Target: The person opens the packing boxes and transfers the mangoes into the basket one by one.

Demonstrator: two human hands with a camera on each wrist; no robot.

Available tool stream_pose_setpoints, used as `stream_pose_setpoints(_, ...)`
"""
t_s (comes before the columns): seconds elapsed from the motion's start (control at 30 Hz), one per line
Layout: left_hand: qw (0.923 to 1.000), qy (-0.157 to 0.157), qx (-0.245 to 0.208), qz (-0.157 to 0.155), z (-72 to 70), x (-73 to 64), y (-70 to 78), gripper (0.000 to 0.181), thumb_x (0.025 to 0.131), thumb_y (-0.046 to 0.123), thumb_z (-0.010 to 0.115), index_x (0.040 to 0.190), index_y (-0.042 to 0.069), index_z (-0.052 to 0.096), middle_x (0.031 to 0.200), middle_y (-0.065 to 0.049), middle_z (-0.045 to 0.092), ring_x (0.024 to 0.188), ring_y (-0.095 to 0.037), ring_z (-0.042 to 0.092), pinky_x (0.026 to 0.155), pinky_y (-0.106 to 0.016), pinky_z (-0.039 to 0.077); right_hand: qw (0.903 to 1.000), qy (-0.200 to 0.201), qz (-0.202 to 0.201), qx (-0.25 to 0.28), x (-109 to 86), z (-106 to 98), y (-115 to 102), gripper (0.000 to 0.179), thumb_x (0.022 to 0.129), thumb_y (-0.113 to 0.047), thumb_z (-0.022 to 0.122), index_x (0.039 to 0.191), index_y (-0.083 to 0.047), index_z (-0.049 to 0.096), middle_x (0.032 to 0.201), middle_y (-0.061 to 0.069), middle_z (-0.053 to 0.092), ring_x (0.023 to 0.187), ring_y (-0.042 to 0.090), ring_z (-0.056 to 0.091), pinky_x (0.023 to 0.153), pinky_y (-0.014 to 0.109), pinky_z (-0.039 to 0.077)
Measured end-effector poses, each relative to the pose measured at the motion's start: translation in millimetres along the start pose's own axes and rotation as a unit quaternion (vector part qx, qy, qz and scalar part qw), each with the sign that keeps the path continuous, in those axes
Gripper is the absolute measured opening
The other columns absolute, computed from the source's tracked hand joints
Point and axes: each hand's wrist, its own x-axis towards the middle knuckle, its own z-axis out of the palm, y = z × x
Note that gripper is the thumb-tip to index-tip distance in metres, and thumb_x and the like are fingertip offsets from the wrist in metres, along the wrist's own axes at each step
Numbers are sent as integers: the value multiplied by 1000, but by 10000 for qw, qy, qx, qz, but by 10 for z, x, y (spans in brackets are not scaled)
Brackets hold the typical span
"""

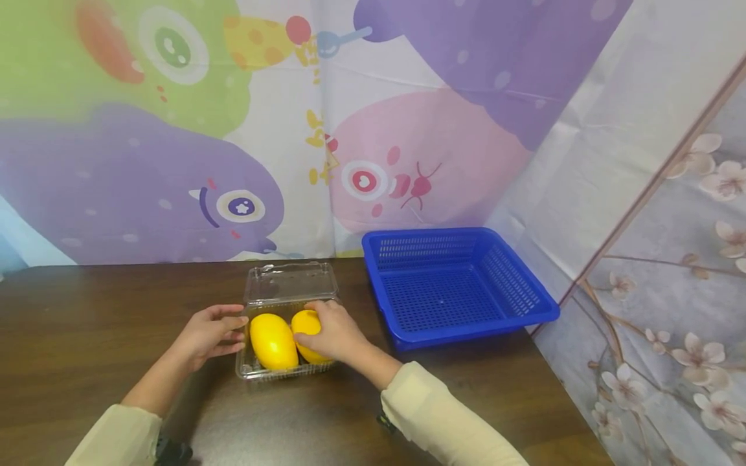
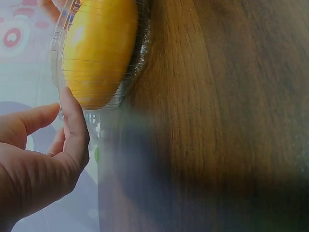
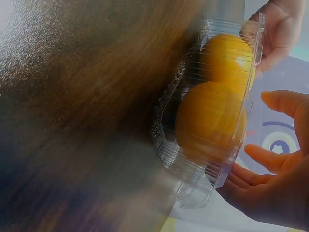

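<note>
A clear plastic clamshell box (image 1: 256, 374) sits on the table with its lid (image 1: 291, 283) raised toward the wall. Inside lie two yellow mangoes, a left mango (image 1: 272, 343) and a right mango (image 1: 309, 330) partly covered by my right hand. My left hand (image 1: 211, 333) is at the box's left side, thumb and forefinger pinching its rim (image 2: 59, 72). My right hand (image 1: 335, 329) reaches over the right side of the box. In the right wrist view its thumb and forefinger are spread apart above the right mango (image 3: 210, 121), with other fingertips near the rim.
A blue perforated plastic basket (image 1: 402, 338) stands right of the box, near the wall. The dark wooden table (image 1: 280, 424) meets a cartoon-printed cloth (image 1: 303, 220) at the back. A flower-patterned cloth (image 1: 658, 310) hangs on the right.
</note>
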Motion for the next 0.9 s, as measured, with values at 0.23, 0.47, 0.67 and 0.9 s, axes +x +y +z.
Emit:
stream_pose_setpoints(0.23, 10000, 2, -4, -20, -11, -16, -9, 59, 94, 20, 55, 140, -6, 28, 108, -9, 54, 78, -12, 58, 74, -29, 60, 9991, -153, 76, -399, -9, 49, -44, 64, 78, -42, 71, 131, -12, 52, 120, 8, 56, 105, 19, 52, 86, 30, 52)
stream_pose_setpoints(0.47, 10000, 12, -21, -51, -24, -30, -3, 58, 95, 19, 54, 140, -7, 28, 105, -8, 54, 77, -11, 58, 73, -29, 60, 9977, -186, -31, -651, -3, 83, -64, 66, 76, -40, 74, 131, -12, 52, 121, 9, 54, 106, 20, 51, 86, 30, 51)
stream_pose_setpoints(0.67, 10000, 27, -9, -74, -36, -52, 7, 58, 95, 19, 54, 140, -7, 29, 106, -8, 54, 77, -11, 58, 74, -29, 60, 9968, -271, -52, -750, 6, 98, -72, 69, 73, -38, 76, 133, -14, 51, 124, 10, 52, 108, 21, 51, 87, 31, 51)
stream_pose_setpoints(0.9, 10000, 7, -87, -44, -3, -5, 15, 58, 94, 19, 55, 140, -6, 30, 104, -8, 54, 77, -11, 58, 74, -30, 60, 9965, -315, 116, -762, 4, 83, -53, 74, 71, -35, 77, 135, -11, 48, 128, 12, 50, 114, 24, 49, 93, 35, 50)
